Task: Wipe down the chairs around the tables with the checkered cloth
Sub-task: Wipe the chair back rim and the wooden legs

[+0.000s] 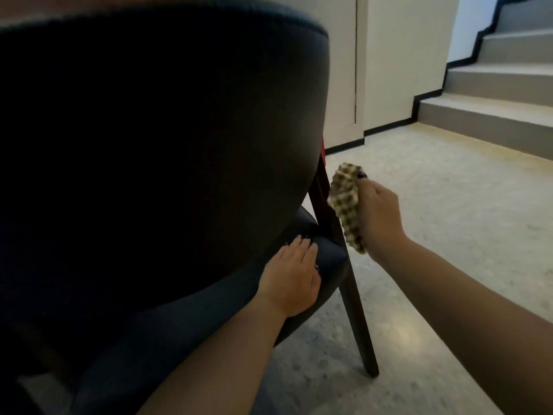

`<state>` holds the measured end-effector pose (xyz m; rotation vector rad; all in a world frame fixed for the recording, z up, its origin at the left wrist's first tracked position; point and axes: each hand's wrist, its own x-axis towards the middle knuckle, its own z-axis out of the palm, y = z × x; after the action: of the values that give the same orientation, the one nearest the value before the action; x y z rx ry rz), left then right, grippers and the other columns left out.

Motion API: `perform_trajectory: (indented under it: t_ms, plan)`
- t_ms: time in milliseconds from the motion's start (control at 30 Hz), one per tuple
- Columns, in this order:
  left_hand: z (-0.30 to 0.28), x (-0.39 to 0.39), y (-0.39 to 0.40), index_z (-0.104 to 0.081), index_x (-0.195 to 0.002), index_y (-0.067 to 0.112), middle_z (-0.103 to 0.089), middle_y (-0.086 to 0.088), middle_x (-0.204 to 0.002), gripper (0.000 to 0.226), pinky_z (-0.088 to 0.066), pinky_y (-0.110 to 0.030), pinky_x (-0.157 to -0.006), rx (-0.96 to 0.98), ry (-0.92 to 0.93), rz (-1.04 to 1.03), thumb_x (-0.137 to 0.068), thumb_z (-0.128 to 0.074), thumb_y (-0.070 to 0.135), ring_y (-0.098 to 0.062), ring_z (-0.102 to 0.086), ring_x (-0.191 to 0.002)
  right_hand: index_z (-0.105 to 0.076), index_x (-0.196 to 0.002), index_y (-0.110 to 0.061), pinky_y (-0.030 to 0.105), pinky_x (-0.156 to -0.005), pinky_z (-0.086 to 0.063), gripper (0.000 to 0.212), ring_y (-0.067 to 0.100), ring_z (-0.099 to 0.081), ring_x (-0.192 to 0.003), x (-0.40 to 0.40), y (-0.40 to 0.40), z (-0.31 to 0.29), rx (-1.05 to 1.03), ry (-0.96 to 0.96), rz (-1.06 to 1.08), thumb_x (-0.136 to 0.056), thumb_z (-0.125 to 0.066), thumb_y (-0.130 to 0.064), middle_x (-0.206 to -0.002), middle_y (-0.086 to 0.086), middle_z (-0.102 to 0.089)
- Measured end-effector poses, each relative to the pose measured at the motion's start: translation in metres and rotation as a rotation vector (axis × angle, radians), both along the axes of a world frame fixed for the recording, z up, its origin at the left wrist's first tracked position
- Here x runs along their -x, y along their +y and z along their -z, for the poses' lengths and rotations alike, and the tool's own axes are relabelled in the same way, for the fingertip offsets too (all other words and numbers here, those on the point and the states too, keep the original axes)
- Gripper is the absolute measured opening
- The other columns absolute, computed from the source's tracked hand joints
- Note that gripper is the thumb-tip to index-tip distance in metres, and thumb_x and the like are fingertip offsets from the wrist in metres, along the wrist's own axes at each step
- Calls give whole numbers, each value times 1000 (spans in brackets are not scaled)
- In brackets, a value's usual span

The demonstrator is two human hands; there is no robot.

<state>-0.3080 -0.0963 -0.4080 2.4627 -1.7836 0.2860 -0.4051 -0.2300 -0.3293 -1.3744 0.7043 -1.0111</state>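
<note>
A dark upholstered chair [167, 130] fills the left and middle of the view, seen from behind its curved backrest. Its dark wooden rear leg [357, 319] slants down to the floor at the right. My left hand [291, 277] rests flat on the seat cushion's rear corner, fingers straight. My right hand [378, 214] grips the bunched checkered cloth [347, 202], brown and cream, and presses it against the upper part of the wooden leg frame just right of the backrest.
Speckled grey floor [449, 235] spreads to the right of the chair. A staircase [490, 94] with black trim rises at the upper right. A cream wall with a door seam [356, 70] stands behind the chair.
</note>
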Motion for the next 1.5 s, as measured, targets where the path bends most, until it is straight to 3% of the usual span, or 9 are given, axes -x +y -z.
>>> perform_trajectory:
  t_ms: [67, 167, 300, 433, 600, 733, 867, 1133, 1500]
  plan:
    - [-12, 9, 6, -25, -151, 12, -28, -9, -157, 53, -15, -34, -116, -48, -41, 28, -100, -30, 28, -21, -21, -146, -64, -81, -3, 31, -62, -46, 35, 15, -55, -64, 17, 15, -30, 92, -34, -48, -98, -42, -25, -67, 3, -61]
    - [-44, 35, 25, -38, -144, 10, -44, -11, -148, 53, -29, -36, -112, 45, -156, 109, -95, -37, 30, -24, -36, -140, -64, -79, -6, 29, -58, -44, 36, 17, -54, -66, 36, 37, -82, 240, -138, -22, -99, -42, -26, -69, 6, -59]
    - [-111, 70, 61, -53, -132, 16, -58, -2, -135, 48, -37, -29, -103, 203, -218, 234, -89, -44, 36, -17, -52, -129, -55, -68, -26, 13, -50, -37, 36, -2, -48, -57, 49, 69, -146, 470, -327, 92, -101, -40, -25, -59, -15, -54]
    - [-185, 92, 101, -58, -130, 12, -59, -7, -134, 45, -44, -32, -105, 239, -275, 332, -89, -54, 28, -20, -54, -127, -47, -67, -22, 18, -50, -35, 36, 0, -43, -54, 48, 96, -190, 697, -386, 76, -102, -39, -22, -57, -7, -48]
    - [-272, 96, 154, -66, -118, 10, -65, -8, -124, 37, -55, -38, -86, 303, -374, 482, -88, -49, 25, -23, -59, -117, -49, -64, -24, 7, -46, -32, 38, -4, -47, -51, 32, 112, -231, 854, -170, -137, -101, -43, -22, -55, -10, -48]
    - [-326, 71, 181, -67, -115, 10, -66, -8, -119, 32, -52, -39, -86, 371, -425, 498, -88, -53, 20, -23, -60, -112, -52, -59, -21, 9, -45, -34, 42, -6, -49, -50, 13, 117, -248, 903, 100, -166, -100, -44, -26, -56, -3, -50]
    - [-364, 27, 182, -55, -123, 28, -59, 9, -119, 32, -41, -15, -83, 327, -182, 221, -91, -49, 30, 2, -48, -102, -54, -72, -13, 27, -58, -37, 34, 17, -54, -66, -9, 119, -264, 987, 608, -146, -98, -38, -28, -71, 3, -55]
    - [-326, -57, 140, -47, -124, 26, -60, 6, -116, 28, -45, -24, -89, 22, 465, -135, -97, -52, 27, -5, -56, -102, -52, -77, -22, 23, -66, -43, 25, 11, -53, -70, -60, 119, -264, 1206, 1264, -650, -100, -44, -29, -77, -2, -54]
    - [-290, -56, 137, -50, -114, 28, -60, 7, -108, 25, -49, -36, -92, -147, 716, -376, -94, -48, 42, -11, -57, -99, -47, -79, -18, 30, -62, -40, 25, 13, -48, -69, -57, 121, -254, 1257, 1339, -664, -99, -38, -30, -68, -5, -43]
